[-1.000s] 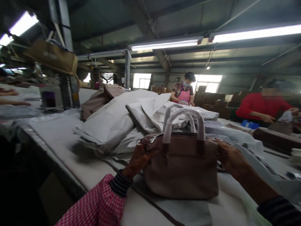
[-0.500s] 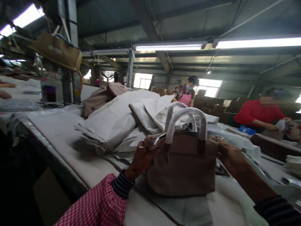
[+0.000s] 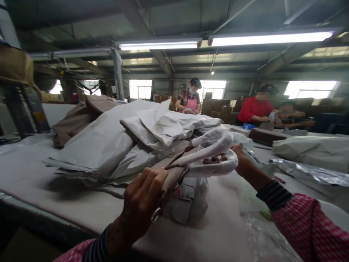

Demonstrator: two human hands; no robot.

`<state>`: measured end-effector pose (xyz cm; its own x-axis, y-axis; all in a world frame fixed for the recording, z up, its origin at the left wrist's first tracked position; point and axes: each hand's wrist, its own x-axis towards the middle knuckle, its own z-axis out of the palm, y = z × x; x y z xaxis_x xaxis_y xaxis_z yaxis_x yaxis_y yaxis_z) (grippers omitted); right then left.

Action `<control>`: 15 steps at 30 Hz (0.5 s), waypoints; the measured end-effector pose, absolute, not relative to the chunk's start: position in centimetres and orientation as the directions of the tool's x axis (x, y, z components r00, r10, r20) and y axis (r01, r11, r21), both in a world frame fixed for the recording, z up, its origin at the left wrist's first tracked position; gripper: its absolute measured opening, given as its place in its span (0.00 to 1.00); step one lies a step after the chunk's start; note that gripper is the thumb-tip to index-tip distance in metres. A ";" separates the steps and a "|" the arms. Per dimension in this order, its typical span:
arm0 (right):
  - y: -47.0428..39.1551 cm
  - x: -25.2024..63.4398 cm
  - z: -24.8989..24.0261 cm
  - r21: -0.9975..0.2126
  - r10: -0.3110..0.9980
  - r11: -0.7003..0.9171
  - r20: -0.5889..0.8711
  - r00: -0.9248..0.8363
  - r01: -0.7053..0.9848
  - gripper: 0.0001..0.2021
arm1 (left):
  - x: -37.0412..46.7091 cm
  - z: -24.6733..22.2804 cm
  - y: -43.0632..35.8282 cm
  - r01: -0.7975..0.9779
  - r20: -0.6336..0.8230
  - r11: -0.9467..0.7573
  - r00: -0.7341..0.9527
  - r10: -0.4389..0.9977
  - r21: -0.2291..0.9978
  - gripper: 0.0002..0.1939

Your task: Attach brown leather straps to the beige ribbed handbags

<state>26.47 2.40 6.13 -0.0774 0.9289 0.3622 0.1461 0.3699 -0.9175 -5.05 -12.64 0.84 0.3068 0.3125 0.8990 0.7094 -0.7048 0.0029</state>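
Note:
My left hand [image 3: 143, 198] grips one end of a taupe handbag [image 3: 171, 178], beside its zipper and a metal ring. The bag is tilted, and its two handles [image 3: 209, 149], wrapped in white material, point to the right. At the bag's far right side is my right hand [image 3: 242, 160], its fingers curled and partly hidden behind the wrapped handles; what they hold is not clear. Below the bag lies a small clear plastic packet [image 3: 188, 203] with grey and white contents.
A large heap of white wrapped pieces [image 3: 100, 134] lies behind the bag, with taupe bags [image 3: 73, 120] at its left. Clear plastic [image 3: 267, 233] and silvery film [image 3: 313, 173] lie on the right. Across the table are a person in a pink apron [image 3: 191, 98] and others.
The bag has tipped from upright, and its handles now lean right. My left hand has come nearer and lower. The view has turned right, showing more of the table there.

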 end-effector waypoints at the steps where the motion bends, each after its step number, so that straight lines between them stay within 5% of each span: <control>1: 1.3 27.4 6.3 -0.919 0.933 0.360 0.354 -0.064 0.162 0.13 | -4.6 0.3 -12.7 0.716 0.891 -0.697 0.333 0.309 -0.026 0.23; 8: -8.5 32.0 5.4 -0.717 0.844 0.535 0.425 -0.327 0.447 0.16 | -0.3 -2.7 -13.5 0.643 0.706 -0.764 0.566 0.425 -0.055 0.32; 12: -10.4 31.7 4.0 -0.639 0.805 0.578 0.347 -0.481 0.507 0.16 | 0.9 -0.5 -14.0 0.437 0.309 -0.871 0.816 0.489 0.226 0.41; 15: -9.4 29.8 4.7 -0.562 0.800 0.596 0.360 -0.479 0.573 0.04 | 1.8 2.0 -13.8 0.409 0.218 -0.814 0.823 0.524 0.412 0.43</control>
<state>29.79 -9.40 4.70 -0.4793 0.8004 0.3600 0.5730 0.5961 -0.5625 1.77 -13.83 1.99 0.8234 0.5239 0.2179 0.4089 -0.8142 0.4121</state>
